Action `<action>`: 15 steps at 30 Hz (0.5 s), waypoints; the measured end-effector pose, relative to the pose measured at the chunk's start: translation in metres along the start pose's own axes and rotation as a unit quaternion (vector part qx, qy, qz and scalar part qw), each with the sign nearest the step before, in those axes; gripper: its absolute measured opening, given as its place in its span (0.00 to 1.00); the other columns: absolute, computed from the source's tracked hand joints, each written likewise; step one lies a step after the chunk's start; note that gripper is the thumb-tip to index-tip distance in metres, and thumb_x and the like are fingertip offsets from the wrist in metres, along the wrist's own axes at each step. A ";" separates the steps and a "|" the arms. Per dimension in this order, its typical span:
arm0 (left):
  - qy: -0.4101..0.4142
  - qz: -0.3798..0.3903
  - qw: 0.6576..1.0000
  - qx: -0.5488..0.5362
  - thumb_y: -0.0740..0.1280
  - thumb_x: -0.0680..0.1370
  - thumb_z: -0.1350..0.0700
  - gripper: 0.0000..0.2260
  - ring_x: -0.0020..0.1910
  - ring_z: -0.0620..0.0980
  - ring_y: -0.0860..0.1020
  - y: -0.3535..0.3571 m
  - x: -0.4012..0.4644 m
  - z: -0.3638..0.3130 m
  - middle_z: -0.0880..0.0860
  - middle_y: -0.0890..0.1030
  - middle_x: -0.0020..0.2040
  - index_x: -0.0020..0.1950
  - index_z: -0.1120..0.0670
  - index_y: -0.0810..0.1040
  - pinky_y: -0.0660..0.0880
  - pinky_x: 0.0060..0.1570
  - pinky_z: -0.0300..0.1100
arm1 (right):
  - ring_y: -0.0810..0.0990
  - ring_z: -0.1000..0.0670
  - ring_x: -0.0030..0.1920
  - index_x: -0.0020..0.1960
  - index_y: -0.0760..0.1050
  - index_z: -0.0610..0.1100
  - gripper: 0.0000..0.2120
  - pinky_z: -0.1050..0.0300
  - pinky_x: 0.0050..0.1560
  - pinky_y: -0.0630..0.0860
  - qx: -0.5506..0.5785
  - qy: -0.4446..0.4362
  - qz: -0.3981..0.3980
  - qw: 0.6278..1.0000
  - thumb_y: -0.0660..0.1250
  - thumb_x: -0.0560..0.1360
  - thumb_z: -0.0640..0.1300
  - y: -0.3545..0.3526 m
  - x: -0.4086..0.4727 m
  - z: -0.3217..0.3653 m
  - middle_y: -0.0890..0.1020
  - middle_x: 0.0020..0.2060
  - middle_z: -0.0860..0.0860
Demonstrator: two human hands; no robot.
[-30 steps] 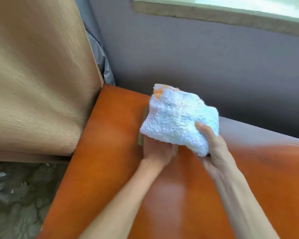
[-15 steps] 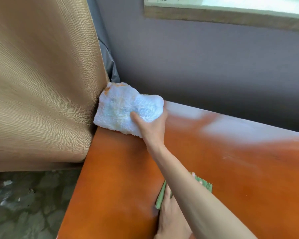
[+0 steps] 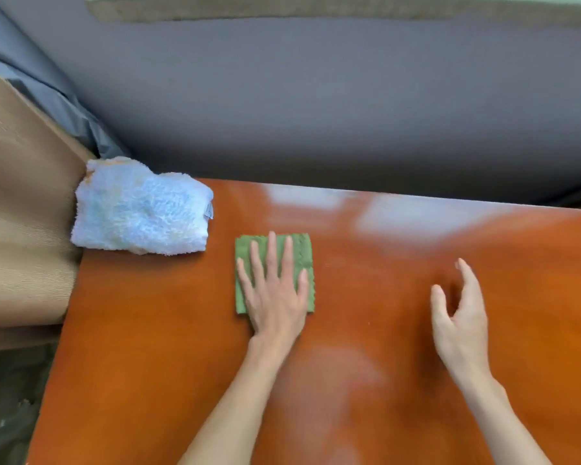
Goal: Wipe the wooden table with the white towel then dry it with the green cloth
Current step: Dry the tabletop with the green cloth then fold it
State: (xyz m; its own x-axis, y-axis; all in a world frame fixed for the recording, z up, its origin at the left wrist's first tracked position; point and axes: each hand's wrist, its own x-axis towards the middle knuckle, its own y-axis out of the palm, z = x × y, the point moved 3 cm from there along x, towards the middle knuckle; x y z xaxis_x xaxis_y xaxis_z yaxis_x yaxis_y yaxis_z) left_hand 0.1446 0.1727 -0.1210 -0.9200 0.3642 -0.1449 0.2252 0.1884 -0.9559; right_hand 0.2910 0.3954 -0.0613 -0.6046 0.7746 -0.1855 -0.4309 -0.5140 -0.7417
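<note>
The white towel (image 3: 141,209) lies bunched on the far left corner of the orange-brown wooden table (image 3: 148,347), touching the tan curtain. A folded green cloth (image 3: 301,253) rests on the table to the towel's right. My left hand (image 3: 274,293) presses flat on the green cloth with fingers spread, covering most of it. My right hand (image 3: 457,317) hovers over bare wood further right, fingers loosely apart and holding nothing.
A tan curtain (image 3: 24,229) hangs against the table's left edge, with grey fabric (image 3: 64,105) behind it. A grey wall (image 3: 316,112) runs along the far edge. Stone floor (image 3: 7,397) shows at lower left.
My right hand set the white towel down in the far left corner and drew back to the right, empty. My left hand slid the green cloth forward onto the table's middle.
</note>
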 end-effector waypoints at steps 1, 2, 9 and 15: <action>-0.040 -0.015 0.999 0.015 0.50 0.82 0.42 0.28 0.80 0.60 0.53 -0.009 0.027 0.014 0.55 0.55 0.81 0.81 0.50 0.56 0.50 0.76 0.63 | 0.60 0.46 0.78 0.79 0.58 0.49 0.27 0.40 0.77 0.58 -0.050 0.008 -0.018 0.999 0.56 0.82 0.52 -0.018 0.009 -0.029 0.64 0.77 0.48; -0.042 -0.031 0.998 0.028 0.48 0.82 0.41 0.28 0.80 0.60 0.52 -0.011 0.050 0.019 0.54 0.53 0.82 0.82 0.49 0.54 0.49 0.76 0.63 | 0.57 0.44 0.79 0.79 0.57 0.49 0.27 0.39 0.78 0.55 -0.096 0.017 -0.031 0.995 0.53 0.81 0.53 -0.035 0.018 -0.055 0.62 0.78 0.47; -0.113 -0.026 0.992 0.051 0.45 0.85 0.43 0.26 0.80 0.59 0.44 -0.027 0.124 0.005 0.53 0.48 0.82 0.82 0.47 0.48 0.41 0.77 0.61 | 0.51 0.40 0.79 0.79 0.58 0.51 0.27 0.35 0.77 0.45 -0.237 0.002 -0.036 0.971 0.47 0.81 0.55 -0.071 0.062 -0.136 0.56 0.80 0.47; 0.023 -0.017 0.998 0.061 0.44 0.83 0.42 0.27 0.81 0.59 0.46 0.017 0.052 -0.114 0.53 0.49 0.82 0.82 0.47 0.49 0.42 0.77 0.61 | 0.55 0.39 0.79 0.78 0.61 0.51 0.26 0.36 0.77 0.46 -0.238 -0.018 -0.074 0.968 0.52 0.81 0.53 -0.067 0.065 -0.144 0.59 0.80 0.48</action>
State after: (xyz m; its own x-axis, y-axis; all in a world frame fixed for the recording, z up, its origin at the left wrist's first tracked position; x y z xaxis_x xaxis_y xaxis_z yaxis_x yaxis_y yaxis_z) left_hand 0.1371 0.2989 -0.1155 -0.9105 0.4007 -0.1022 0.1504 0.0907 -0.9845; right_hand 0.3773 0.5331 -0.1163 -0.5865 0.8090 -0.0390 -0.1619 -0.1643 -0.9730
